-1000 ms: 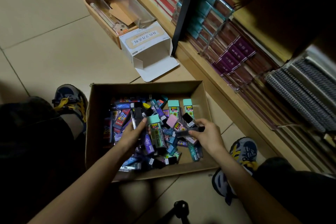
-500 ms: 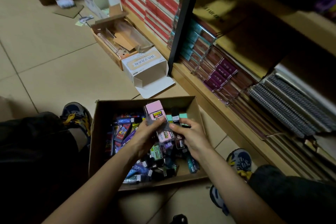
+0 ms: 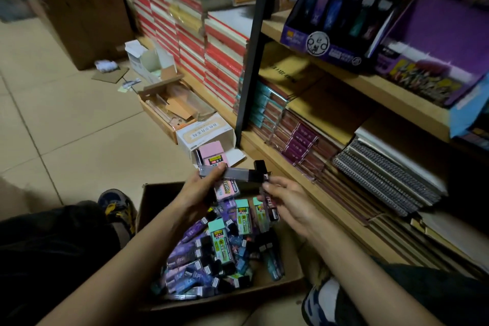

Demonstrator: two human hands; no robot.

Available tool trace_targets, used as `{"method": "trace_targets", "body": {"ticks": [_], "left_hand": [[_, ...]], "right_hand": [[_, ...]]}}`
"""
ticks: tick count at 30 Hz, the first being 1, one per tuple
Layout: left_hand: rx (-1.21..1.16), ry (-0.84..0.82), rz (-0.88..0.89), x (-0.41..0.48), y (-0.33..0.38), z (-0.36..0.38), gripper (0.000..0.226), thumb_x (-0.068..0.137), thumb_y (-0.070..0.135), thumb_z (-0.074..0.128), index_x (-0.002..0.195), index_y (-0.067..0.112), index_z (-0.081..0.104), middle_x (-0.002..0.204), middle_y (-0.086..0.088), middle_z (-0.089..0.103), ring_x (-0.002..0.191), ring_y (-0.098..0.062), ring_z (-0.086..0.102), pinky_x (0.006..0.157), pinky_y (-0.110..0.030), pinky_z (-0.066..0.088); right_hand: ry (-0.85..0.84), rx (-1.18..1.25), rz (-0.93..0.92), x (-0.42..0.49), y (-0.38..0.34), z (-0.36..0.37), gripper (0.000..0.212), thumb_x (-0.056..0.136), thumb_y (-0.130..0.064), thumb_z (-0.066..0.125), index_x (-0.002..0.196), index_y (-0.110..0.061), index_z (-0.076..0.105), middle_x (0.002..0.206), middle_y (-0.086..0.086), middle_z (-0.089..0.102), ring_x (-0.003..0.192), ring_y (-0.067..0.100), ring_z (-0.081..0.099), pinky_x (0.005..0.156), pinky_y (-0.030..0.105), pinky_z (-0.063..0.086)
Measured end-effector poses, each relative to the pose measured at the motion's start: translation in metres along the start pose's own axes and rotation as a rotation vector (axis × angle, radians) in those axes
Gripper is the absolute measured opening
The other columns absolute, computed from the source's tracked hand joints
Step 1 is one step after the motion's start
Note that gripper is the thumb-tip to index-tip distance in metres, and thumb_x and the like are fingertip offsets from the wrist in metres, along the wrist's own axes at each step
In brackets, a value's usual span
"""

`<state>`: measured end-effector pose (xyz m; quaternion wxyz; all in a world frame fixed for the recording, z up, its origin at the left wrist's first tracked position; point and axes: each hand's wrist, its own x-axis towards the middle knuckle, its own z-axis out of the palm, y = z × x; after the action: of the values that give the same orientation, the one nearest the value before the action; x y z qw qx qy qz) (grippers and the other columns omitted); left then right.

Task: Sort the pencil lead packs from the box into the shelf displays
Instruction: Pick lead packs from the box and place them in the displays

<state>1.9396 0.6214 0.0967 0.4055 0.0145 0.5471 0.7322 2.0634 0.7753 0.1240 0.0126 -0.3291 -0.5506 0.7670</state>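
**Most of the lead packs have yet to leave the box**

Two hands meet just above the open brown cardboard box (image 3: 148, 209), and both are holding stock. The left hand (image 3: 195, 193) grips a pink flat plastic lead pack (image 3: 211, 152) upright. Its thumb pins a slim grey-and-black lead pack (image 3: 232, 173) crosswise over the pink one's face. The right hand (image 3: 288, 204) has its fingers curled round a dark maroon slim lead pack (image 3: 271, 206). The black end of the crosswise pack lies right at that hand's fingertips, but I cannot tell whether it also pinches it.

Directly below the grip, the box holds a loose heap of mixed lead packs (image 3: 211, 254) in purple, blue, black and mint-capped sorts. They are piled on one another and cover most of the box floor.

Up and to the right of the hands, well apart from them, a purple cardboard display carton (image 3: 330, 42) stands on the pale wooden shelf (image 3: 370, 85). A row of slim packs stands upright in it. A second purple display (image 3: 434, 61) sits just beside it, farther from the grip, and what it holds is too blurred to make out.

On this showing the sorting is far from finished. Three packs are in hand and none of them is near a display, while the heap below remains large. It is not possible to say how many of the packs already standing in the carton came from this box. The packs in hand have yet to go up to the displays, and the heap after them.
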Motion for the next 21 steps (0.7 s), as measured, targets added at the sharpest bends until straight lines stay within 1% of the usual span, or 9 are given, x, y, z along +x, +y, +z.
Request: {"method": "trace_targets", "body": {"ticks": [2,4,6,7,10,12,14,17,21], "left_hand": [[0.017,0.017,0.052,0.000,0.023,0.004,0.019,0.087,0.024,0.061,0.099,0.009,0.061,0.077,-0.007,0.071,0.065,-0.017,0.070,0.054,-0.027,0.055],[0.050,0.020,0.114,-0.001,0.047,0.011,0.016,0.091,0.024,0.058,0.098,0.009,0.060,0.070,-0.002,0.069,0.059,-0.011,0.067,0.049,-0.022,0.051],[0.104,0.015,0.185,-0.001,0.070,0.019,0.014,0.093,0.026,0.055,0.094,0.012,0.057,0.056,0.006,0.063,0.046,-0.005,0.060,0.039,-0.014,0.039],[0.113,0.011,0.215,0.000,0.082,0.023,0.014,0.093,0.026,0.054,0.094,0.013,0.056,0.056,0.006,0.062,0.045,-0.005,0.059,0.037,-0.014,0.037],[0.075,-0.015,0.267,0.001,0.117,0.035,0.010,0.093,0.022,0.054,0.096,0.014,0.058,0.066,0.004,0.068,0.059,-0.008,0.067,0.044,-0.018,0.047],[0.092,-0.036,0.299,0.000,0.139,0.044,0.009,0.095,0.022,0.052,0.094,0.016,0.059,0.064,0.007,0.069,0.056,-0.006,0.066,0.042,-0.016,0.046],[0.134,-0.035,0.331,-0.002,0.157,0.052,0.012,0.095,0.026,0.051,0.091,0.017,0.058,0.059,0.008,0.067,0.049,-0.005,0.062,0.039,-0.016,0.040],[0.160,-0.040,0.350,-0.003,0.179,0.059,0.016,0.094,0.030,0.052,0.094,0.016,0.059,0.062,0.006,0.066,0.052,-0.007,0.062,0.047,-0.023,0.036],[0.130,-0.066,0.385,-0.003,0.196,0.063,0.019,0.093,0.029,0.052,0.099,0.012,0.057,0.061,0.008,0.066,0.052,-0.004,0.063,0.041,-0.018,0.044]], "right_hand": [[0.030,0.004,-0.048,-0.004,-0.024,-0.003,0.008,0.093,-0.009,0.052,0.097,-0.006,0.059,0.095,0.012,0.069,0.076,0.018,0.070,0.069,0.028,0.057],[0.046,-0.073,-0.102,-0.008,-0.051,-0.005,0.014,0.093,-0.013,0.053,0.103,-0.007,0.061,0.098,0.009,0.069,0.081,0.017,0.071,0.073,0.029,0.057],[0.084,-0.202,-0.179,-0.013,-0.080,-0.005,0.012,0.092,-0.017,0.055,0.102,-0.013,0.062,0.096,0.003,0.068,0.079,0.009,0.069,0.066,0.022,0.053],[0.107,-0.259,-0.227,-0.015,-0.095,-0.005,0.009,0.093,-0.018,0.056,0.099,-0.016,0.062,0.093,0.001,0.068,0.076,0.005,0.067,0.062,0.019,0.050],[0.150,-0.351,-0.372,-0.018,-0.139,-0.006,0.004,0.091,-0.017,0.058,0.093,-0.017,0.061,0.087,0.000,0.066,0.066,0.001,0.066,0.054,0.011,0.048],[0.170,-0.401,-0.460,-0.019,-0.167,-0.007,0.003,0.090,-0.016,0.060,0.092,-0.016,0.061,0.094,0.005,0.065,0.073,0.008,0.067,0.056,0.012,0.050],[0.188,-0.402,-0.538,-0.019,-0.194,-0.010,0.001,0.089,-0.014,0.062,0.089,-0.015,0.062,0.093,0.006,0.064,0.077,0.012,0.065,0.059,0.016,0.054],[0.222,-0.445,-0.655,-0.018,-0.231,-0.018,0.007,0.088,-0.012,0.063,0.082,-0.016,0.062,0.079,0.000,0.063,0.064,0.005,0.064,0.059,0.019,0.055],[0.304,-0.432,-0.727,-0.013,-0.272,-0.036,0.014,0.087,-0.007,0.063,0.083,-0.019,0.059,0.078,0.001,0.064,0.061,0.006,0.066,0.054,0.018,0.054]]}}
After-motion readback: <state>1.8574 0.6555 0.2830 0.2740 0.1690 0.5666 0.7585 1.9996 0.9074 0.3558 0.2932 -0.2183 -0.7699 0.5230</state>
